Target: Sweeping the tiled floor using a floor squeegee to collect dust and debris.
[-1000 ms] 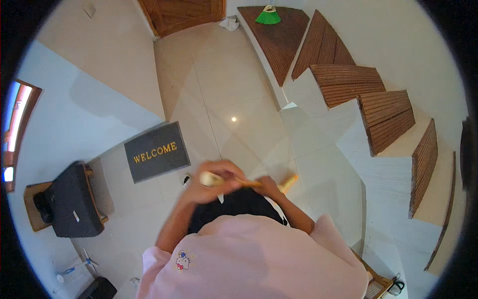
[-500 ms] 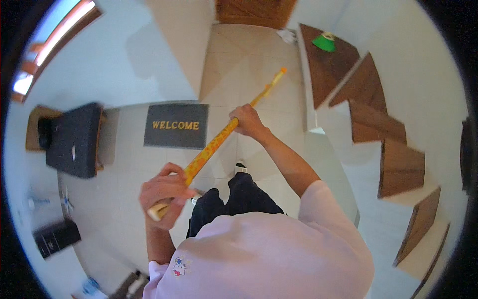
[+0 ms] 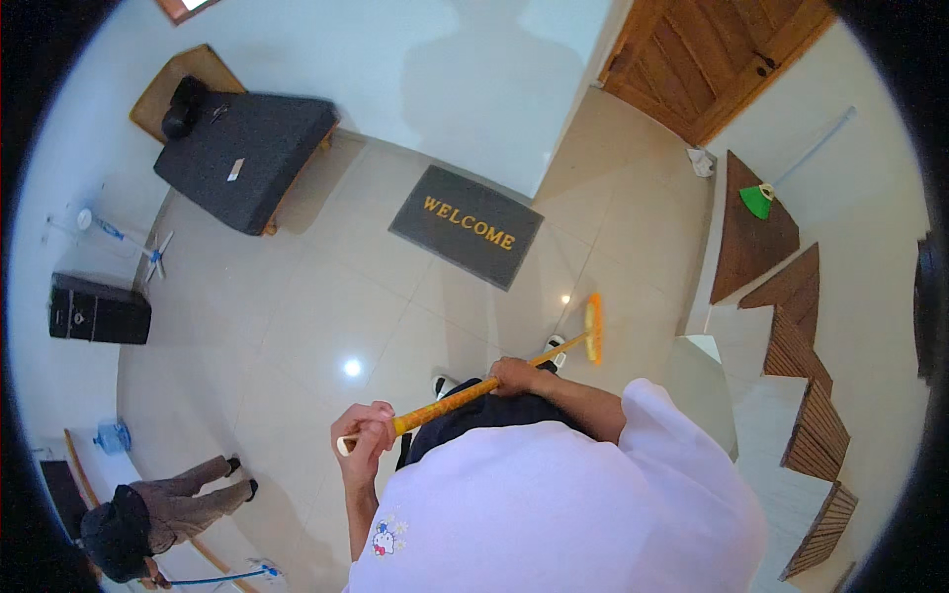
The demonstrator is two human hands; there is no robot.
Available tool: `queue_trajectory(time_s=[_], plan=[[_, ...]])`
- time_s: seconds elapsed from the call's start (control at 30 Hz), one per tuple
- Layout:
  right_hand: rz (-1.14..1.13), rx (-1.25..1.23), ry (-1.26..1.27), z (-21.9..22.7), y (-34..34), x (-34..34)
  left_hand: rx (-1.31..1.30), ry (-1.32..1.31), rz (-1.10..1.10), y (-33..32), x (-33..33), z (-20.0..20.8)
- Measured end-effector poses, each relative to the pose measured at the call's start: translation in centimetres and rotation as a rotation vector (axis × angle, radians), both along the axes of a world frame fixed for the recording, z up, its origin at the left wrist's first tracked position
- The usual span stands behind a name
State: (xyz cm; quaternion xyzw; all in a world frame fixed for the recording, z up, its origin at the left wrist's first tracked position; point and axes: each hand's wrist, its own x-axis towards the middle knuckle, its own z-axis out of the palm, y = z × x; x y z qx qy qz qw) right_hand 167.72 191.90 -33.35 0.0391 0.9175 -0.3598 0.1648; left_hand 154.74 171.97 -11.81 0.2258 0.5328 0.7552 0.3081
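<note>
A long broom (image 3: 460, 398) with a yellow and orange patterned handle slants across my front, its yellow-orange head (image 3: 593, 328) low at the right, beside my shoe. Near the handle's pale top end, my left hand (image 3: 369, 432) is closed around it. Farther down the shaft my right hand (image 3: 515, 377) is wrapped around it, in front of my dark trousers. Whether the head touches the floor I cannot tell.
Ahead lies a grey doormat (image 3: 467, 227). Brown stairs (image 3: 756, 237) rise at right, holding a green broom (image 3: 757, 201). At left are a dark cushioned bench (image 3: 247, 158), a fan (image 3: 155, 257) and a black box (image 3: 99, 308). Another person (image 3: 173, 514) holds a blue stick.
My view has turned left, bringing the other person into sight. The broom's head has come from far ahead to close by my right side, and my right hand is nearer my body.
</note>
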Motion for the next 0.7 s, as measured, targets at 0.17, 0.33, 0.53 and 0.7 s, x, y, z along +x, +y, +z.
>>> queue_trajectory(time_s=[0.17, 0.33, 0.53, 0.7], plan=[[0.162, 0.071, -0.033, -1.8, -1.3, -3.9, 0.012, 0.088, -0.074, -2.6, -3.0, -0.1], [-0.058, 0.009, 0.011, 3.8, -4.4, -10.4, 0.129, 0.123, -0.023, -3.8, -10.0, 2.6], [0.114, -0.131, -0.098, 5.4, -6.8, -19.9, 0.193, 0.158, -0.033, -6.0, -18.0, 4.7], [0.237, -0.04, -0.091, 9.6, -6.5, -31.1, 0.325, 0.415, -0.032, -6.7, -24.9, 8.5]])
